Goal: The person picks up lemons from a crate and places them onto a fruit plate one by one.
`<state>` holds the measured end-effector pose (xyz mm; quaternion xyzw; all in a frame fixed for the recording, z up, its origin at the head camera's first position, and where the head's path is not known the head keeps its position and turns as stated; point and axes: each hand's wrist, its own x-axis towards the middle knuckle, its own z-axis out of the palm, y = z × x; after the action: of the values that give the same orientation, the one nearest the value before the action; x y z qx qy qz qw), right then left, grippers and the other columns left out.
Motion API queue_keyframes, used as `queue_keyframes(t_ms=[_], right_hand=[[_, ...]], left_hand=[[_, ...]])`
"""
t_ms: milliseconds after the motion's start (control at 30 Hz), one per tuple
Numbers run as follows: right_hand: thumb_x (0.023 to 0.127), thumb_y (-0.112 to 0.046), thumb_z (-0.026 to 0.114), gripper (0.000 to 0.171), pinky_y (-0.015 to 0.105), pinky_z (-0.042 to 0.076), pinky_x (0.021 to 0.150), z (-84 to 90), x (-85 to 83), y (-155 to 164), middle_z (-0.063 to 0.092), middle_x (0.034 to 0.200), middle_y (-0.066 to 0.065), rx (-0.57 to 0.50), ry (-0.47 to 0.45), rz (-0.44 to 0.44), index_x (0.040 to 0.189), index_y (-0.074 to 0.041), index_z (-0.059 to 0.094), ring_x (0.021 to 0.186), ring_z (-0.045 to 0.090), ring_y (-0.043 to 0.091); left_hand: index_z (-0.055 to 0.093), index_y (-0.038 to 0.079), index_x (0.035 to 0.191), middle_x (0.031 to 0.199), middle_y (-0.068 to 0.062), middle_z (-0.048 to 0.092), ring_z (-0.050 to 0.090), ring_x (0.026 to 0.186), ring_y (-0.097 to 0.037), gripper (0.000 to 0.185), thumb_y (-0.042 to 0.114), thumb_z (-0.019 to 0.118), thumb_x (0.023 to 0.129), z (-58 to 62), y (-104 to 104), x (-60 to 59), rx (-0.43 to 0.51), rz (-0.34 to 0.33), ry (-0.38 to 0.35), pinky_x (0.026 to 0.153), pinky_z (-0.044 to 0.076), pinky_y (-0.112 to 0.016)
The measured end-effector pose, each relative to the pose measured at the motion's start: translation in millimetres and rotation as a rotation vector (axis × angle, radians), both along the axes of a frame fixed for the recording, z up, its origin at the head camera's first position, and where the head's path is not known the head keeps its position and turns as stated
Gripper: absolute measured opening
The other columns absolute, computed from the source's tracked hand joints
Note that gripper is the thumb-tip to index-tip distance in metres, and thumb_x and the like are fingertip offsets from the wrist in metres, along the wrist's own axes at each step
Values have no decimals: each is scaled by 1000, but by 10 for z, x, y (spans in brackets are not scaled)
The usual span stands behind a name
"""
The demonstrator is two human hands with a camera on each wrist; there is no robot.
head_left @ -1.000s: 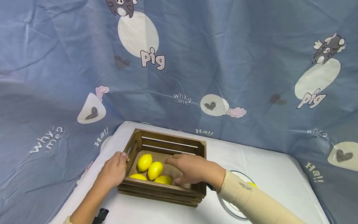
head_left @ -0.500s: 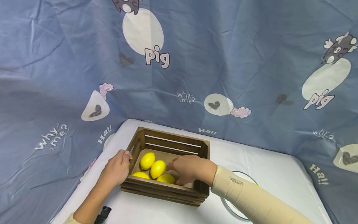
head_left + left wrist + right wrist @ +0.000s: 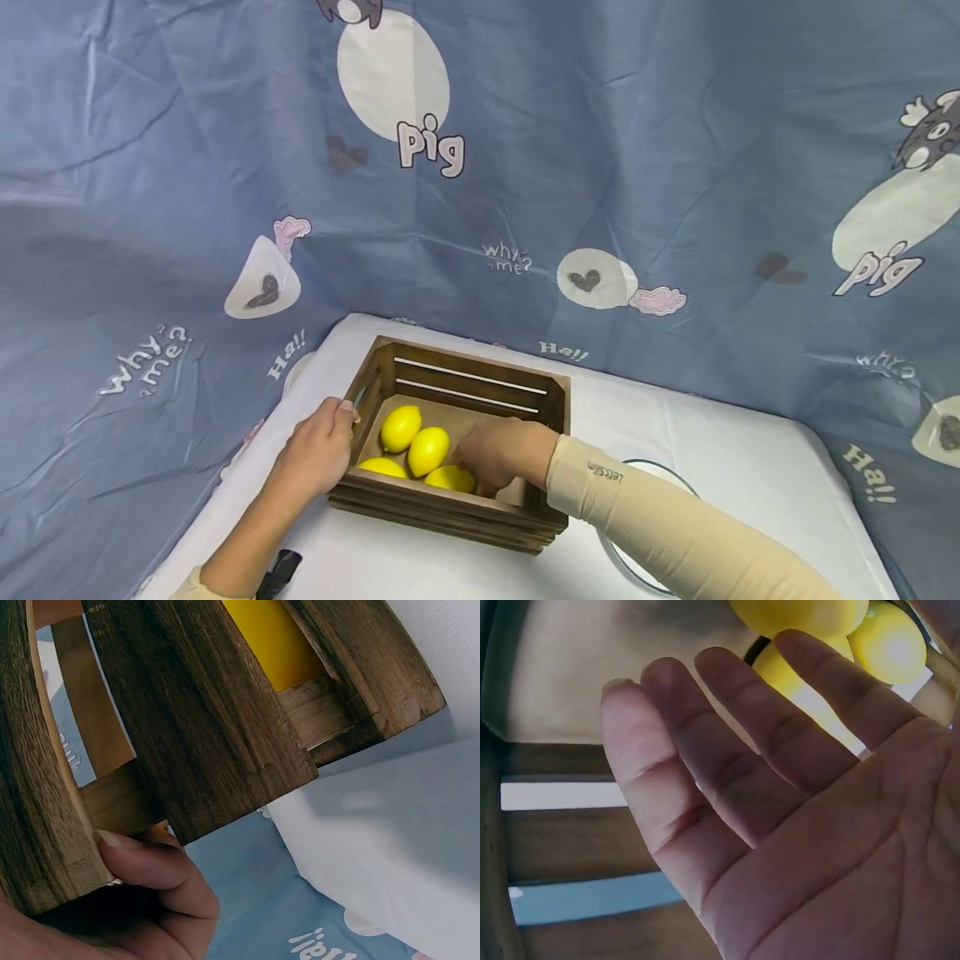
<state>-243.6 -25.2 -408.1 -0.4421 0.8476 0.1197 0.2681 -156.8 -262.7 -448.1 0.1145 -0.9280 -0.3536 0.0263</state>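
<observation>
A brown slatted wooden crate stands on the white-covered table with several yellow lemons inside. My left hand grips the crate's left side. In the left wrist view its fingers curl round a slat, and yellow shows through a gap. My right hand reaches down into the crate, just right of the near lemon. In the right wrist view its fingers are extended, slightly bent and apart, with the palm bare. Lemons lie beyond the fingertips.
Right of the crate, a round dish with a dark rim is partly covered by my right sleeve. A blue printed cloth hangs behind and left of the table. A black device sits at my left wrist.
My right hand has lowered deeper into the crate beside the near lemon. My left hand keeps its grip on the crate. The whole scene shifts slightly right as the head turns.
</observation>
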Motion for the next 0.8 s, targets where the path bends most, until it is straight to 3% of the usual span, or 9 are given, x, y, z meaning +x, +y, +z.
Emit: queue_keyframes(t_ms=[233, 433, 600, 800], right_hand=[[79, -18, 94, 35, 25, 50, 71, -113, -42, -11, 61, 78, -13, -16, -31, -30, 110, -22, 78, 74, 55, 8], [82, -7, 86, 33, 28, 46, 60, -192, -40, -25, 56, 73, -8, -15, -20, -29, 102, -29, 74, 68, 51, 11], [87, -6, 81, 37, 30, 47, 62, -226, -35, -59, 55, 74, -6, -12, 15, -10, 112, -32, 72, 70, 52, 12], [93, -9, 77, 22, 28, 47, 68, -297, -8, -142, 55, 74, -4, -28, 7, 10, 105, -25, 67, 70, 52, 13]], left_hand=[[58, 1, 121, 110, -19, 66, 60, 93, -36, 47, 32, 23, 115, 10, 1, 1, 4, 3, 6, 82, 48, -57], [58, 2, 121, 109, -17, 66, 60, 94, -35, 46, 31, 23, 115, 12, 6, -4, 6, 5, 10, 83, 48, -58], [59, 3, 120, 113, -19, 67, 62, 97, -37, 45, 31, 24, 115, 6, 17, -13, 1, 9, 17, 84, 48, -59], [60, 4, 120, 111, -18, 67, 63, 99, -39, 44, 30, 25, 115, 11, 7, 15, -3, 29, 19, 86, 48, -60]])
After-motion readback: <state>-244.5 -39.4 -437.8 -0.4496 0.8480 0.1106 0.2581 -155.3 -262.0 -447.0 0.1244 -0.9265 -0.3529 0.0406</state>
